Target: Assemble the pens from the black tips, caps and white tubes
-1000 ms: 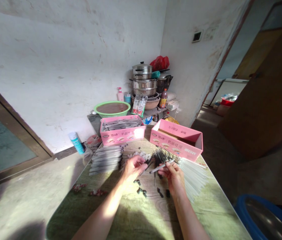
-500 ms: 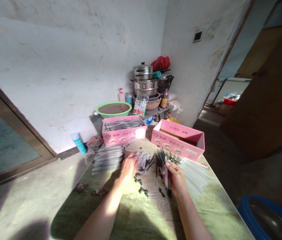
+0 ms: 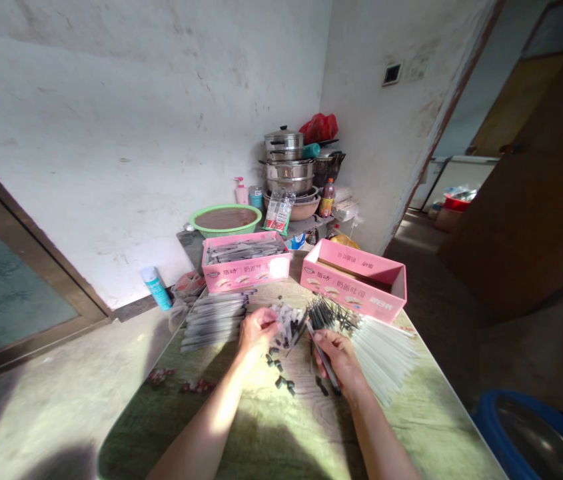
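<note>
My right hand (image 3: 337, 357) is closed around a thin translucent tube (image 3: 322, 352) with a dark core, tilted so its tip points up and left. My left hand (image 3: 260, 330) has thumb and fingers pinched together at the edge of a pile of small white pieces (image 3: 285, 317); what it pinches is too small to make out. Between the hands lie small black caps (image 3: 274, 361). Beyond my right hand is a heap of thin black rods (image 3: 328, 312). Clear tubes (image 3: 384, 357) are fanned out to its right. Left of my left hand, filled tubes (image 3: 216, 320) are stacked in a row.
At the table's (image 3: 281, 440) far side stand a pink box (image 3: 246, 275) holding many tubes and a second pink box (image 3: 354, 287). Behind them are a green basin (image 3: 226, 230) and stacked steel pots (image 3: 288, 175). A blue tub (image 3: 494, 413) stands at the right.
My right hand has shifted slightly left, and its tube has gone from nearly upright to leaning left. My left fingers have drawn together beside the white pieces.
</note>
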Tool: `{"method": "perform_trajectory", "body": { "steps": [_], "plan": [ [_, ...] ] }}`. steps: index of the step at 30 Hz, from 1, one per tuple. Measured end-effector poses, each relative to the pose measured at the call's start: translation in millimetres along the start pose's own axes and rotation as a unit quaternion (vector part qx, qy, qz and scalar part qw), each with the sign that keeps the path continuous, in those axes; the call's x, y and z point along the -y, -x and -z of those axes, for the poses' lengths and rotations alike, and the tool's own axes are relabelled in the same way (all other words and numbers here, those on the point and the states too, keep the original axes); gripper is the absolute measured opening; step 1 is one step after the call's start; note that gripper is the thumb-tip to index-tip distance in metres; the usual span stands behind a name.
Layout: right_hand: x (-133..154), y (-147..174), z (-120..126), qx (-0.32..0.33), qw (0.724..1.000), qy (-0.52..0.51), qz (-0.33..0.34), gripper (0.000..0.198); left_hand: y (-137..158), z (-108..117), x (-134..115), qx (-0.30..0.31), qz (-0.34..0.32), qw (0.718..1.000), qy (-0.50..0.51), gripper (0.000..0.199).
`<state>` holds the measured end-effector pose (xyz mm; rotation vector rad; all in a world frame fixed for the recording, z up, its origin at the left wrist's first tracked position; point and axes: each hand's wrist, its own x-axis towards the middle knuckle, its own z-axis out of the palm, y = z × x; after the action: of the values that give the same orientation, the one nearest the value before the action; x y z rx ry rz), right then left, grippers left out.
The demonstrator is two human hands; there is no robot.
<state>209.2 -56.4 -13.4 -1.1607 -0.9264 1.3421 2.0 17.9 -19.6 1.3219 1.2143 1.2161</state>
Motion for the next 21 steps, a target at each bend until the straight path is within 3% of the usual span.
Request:
{"method": "perform_trajectory", "body": {
  "steps": [4,8,12,21],
  "plan": [
    [-2,1,0,0.05,0.998,0.037,-0.005,0.05,0,1,1,0.026,0.045,0.992,0.115,0.037],
    [-3,4,-1,0.093,0.993,0.069,0.002,0.048,6,1,-3,0.052,0.074,0.982,0.167,0.041],
    [-2,5,-2,0.125,0.987,0.099,0.01,0.048,9,-1,-4,0.07,0.083,0.98,0.168,0.041],
    [-10,3,-3,0.122,0.987,0.101,0.015,0.047,11,-6,-7,0.102,0.084,0.982,0.137,0.042]
  ]
}}
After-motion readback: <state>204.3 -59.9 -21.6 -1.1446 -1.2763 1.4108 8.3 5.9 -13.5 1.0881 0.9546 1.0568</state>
